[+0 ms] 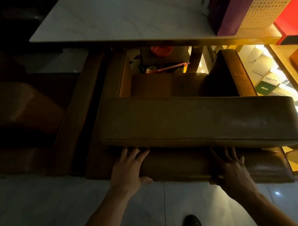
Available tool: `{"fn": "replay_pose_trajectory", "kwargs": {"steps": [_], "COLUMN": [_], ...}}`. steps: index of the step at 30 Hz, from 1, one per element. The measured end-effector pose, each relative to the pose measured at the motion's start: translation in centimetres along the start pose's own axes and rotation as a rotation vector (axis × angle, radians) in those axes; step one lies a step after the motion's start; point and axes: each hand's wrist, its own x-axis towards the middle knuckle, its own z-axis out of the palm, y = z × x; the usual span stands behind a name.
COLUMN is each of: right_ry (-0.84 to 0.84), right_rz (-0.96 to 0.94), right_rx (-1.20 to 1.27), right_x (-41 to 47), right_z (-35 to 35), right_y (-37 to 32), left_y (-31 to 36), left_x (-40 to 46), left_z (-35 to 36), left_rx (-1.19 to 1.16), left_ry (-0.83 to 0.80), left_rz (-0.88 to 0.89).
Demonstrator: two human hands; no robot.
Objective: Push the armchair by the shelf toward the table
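The long brown leather seat cushion (212, 165) lay low at the front of the sofa, its long axis running from left to right across the person's body. Above it rested a second flat brown cushion (195, 119), tilted. The left hand (128, 170) held the lower cushion near its left end, fingers spread on top, thumb at the front edge. The right hand (232, 170) gripped it likewise toward the right end. Both hands were equally near.
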Motion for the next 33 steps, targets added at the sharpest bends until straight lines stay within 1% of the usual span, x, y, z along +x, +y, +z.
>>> {"fn": "replay_pose_trajectory", "kwargs": {"steps": [7, 13, 19, 23, 28, 33], "right_ry": [-0.002, 0.035, 0.068, 0.058, 0.067, 0.038], "right_rz": [0.002, 0.025, 0.032, 0.058, 0.067, 0.082], "right_rx": [-0.001, 0.003, -0.05, -0.039, -0.035, -0.043], "right_x": [1.3, 0.9, 0.4, 0.2, 0.2, 0.4], "right_z": [-0.1, -0.2, 0.0, -0.1, -0.2, -0.1], "right_y": [0.1, -0.4, -0.6, -1.0, -1.3, -1.3], "left_y": [-0.3, 0.1, 0.5, 0.8, 1.0, 1.0], "left_x": [1.2, 0.9, 0.5, 0.3, 0.4, 0.7], "left_z": [-0.2, -0.4, -0.1, -0.1, -0.1, -0.2], "left_rx": [0.002, 0.003, 0.0, 0.012, -0.001, 0.005], "left_ry": [0.007, 0.036, 0.048, 0.061, 0.048, 0.021], "left_rz": [0.005, -0.011, -0.023, -0.023, -0.041, -0.053]}}
